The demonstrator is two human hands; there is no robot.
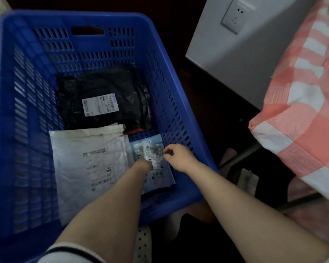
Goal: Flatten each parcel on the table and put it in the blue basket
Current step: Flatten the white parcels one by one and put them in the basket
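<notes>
Basket (74,18) beside checked tablecloth (302,111), wall socket (234,16)

Blue basket (8,92), inside it black parcel (95,82), white parcel (74,149), small pale-blue parcel (160,177).

Dim indoor light, deep shadow beside the blue basket (87,21), soft motion blur, wide-angle bending at edges, brighter wall socket (235,16).

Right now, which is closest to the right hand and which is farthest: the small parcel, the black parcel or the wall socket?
1. The small parcel, pinched in the fingers of the right hand.
2. The black parcel, at the far end of the basket.
3. The wall socket, up outside the basket.
</notes>
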